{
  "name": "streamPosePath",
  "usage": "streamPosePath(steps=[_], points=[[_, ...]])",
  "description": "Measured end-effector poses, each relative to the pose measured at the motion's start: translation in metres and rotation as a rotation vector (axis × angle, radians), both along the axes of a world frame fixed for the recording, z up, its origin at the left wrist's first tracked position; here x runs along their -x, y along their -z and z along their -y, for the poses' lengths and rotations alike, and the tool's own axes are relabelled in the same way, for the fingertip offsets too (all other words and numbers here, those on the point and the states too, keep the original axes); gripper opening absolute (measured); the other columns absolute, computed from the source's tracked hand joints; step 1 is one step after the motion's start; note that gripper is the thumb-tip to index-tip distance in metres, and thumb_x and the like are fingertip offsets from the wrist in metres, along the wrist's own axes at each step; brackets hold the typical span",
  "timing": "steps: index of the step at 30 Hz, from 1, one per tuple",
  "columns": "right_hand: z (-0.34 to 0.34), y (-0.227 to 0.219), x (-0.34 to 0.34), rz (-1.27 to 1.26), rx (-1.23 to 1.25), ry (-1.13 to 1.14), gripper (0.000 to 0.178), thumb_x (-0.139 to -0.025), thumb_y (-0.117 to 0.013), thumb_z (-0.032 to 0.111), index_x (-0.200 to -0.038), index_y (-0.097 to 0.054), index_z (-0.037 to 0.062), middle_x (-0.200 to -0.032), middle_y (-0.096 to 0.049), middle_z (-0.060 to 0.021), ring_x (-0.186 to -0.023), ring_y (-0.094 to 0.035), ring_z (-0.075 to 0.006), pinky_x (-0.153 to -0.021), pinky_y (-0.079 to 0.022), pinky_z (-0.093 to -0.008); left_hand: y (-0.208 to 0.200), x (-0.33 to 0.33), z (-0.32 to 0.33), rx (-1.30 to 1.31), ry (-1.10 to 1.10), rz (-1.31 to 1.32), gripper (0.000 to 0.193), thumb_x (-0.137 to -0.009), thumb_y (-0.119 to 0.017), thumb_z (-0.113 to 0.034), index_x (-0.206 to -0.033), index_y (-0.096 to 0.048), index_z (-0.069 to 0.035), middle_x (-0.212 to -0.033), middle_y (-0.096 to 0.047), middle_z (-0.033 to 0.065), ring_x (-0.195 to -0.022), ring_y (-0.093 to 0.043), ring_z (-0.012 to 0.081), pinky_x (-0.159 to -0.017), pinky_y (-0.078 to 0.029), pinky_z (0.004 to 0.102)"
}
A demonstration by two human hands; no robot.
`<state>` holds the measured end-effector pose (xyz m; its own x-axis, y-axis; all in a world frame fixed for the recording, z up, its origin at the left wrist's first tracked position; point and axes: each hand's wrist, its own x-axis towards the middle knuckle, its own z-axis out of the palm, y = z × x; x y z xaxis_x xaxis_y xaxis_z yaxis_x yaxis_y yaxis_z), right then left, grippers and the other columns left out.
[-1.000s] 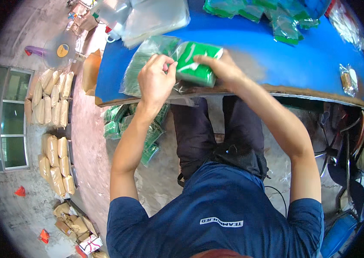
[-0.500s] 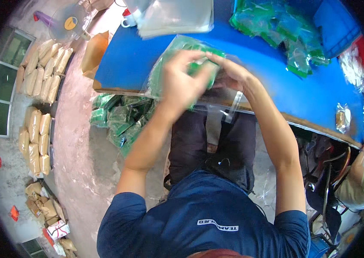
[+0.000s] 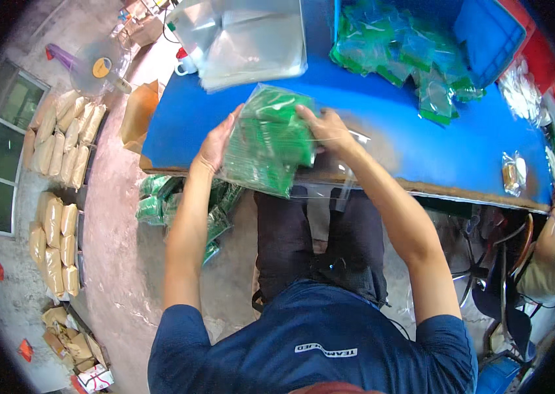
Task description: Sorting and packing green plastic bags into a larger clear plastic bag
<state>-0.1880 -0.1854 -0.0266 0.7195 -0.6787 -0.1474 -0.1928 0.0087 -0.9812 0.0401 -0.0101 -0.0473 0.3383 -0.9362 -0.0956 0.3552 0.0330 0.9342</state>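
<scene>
Over the front edge of the blue table I hold a clear plastic bag (image 3: 267, 138) filled with flat green packets. My left hand (image 3: 219, 140) grips its left side, the fingers partly hidden behind it. At the right side, my right hand (image 3: 326, 129) has its thumb on the front of the bag and its fingers bent around the edge. What the packets contain is too blurred to tell. Below the table edge, to the left, several filled green packs (image 3: 162, 203) lie in a heap on the floor.
On the blue table (image 3: 185, 125) lie a stack of clear plastic sheets or bags (image 3: 251, 46), a white and red cup (image 3: 185, 63) and a pile of green packets (image 3: 415, 56) by a blue crate (image 3: 487, 39). A co-worker's arm (image 3: 546, 230) shows at far right.
My left hand has moved from above the bag to its left side. The bag now faces me with its green packets in plain sight, and my right hand has come to its right edge.
</scene>
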Motion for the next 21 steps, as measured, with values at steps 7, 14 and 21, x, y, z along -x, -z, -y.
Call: streamPosePath(steps=[7, 14, 21], points=[[-0.011, -0.003, 0.02, -0.162, 0.25, 0.158, 0.1, -0.085, -0.065, 0.059, -0.137, -0.03, -0.0187, -0.129, -0.053, -0.0365, -0.122, -0.056, -0.0416, -0.105, -0.043, -0.0416, -0.009, 0.031, 0.019, 0.009, 0.021, -0.01, 0.068, -0.103, -0.043, -0.044, -0.153, -0.027, -0.002, -0.158, -0.031, 0.0104, -0.144, -0.03, 0.0219, -0.118, -0.022, 0.0359], [-0.015, 0.003, 0.029, -0.073, 0.168, 0.145, 0.084, -0.09, -0.065, 0.047, -0.142, -0.03, -0.0089, -0.125, -0.059, -0.0309, -0.12, -0.057, -0.0413, -0.104, -0.043, -0.043, -0.026, 0.06, 0.039, 0.041, 0.132, 0.021, 0.076, -0.102, -0.039, -0.051, -0.155, -0.02, -0.001, -0.162, -0.019, 0.0114, -0.149, -0.017, 0.0224, -0.121, -0.011, 0.0357], [-0.039, 0.04, 0.06, 0.128, 0.65, 0.185, 0.082, -0.096, -0.059, 0.039, -0.147, -0.018, -0.0102, -0.117, -0.061, -0.0339, -0.099, -0.065, -0.0467, -0.091, -0.049, -0.048, -0.024, 0.067, 0.034, 0.023, 0.112, 0.188, 0.069, -0.104, -0.038, -0.043, -0.155, -0.019, 0.0, -0.162, -0.02, 0.0113, -0.149, -0.019, 0.0216, -0.121, -0.013, 0.0338]])
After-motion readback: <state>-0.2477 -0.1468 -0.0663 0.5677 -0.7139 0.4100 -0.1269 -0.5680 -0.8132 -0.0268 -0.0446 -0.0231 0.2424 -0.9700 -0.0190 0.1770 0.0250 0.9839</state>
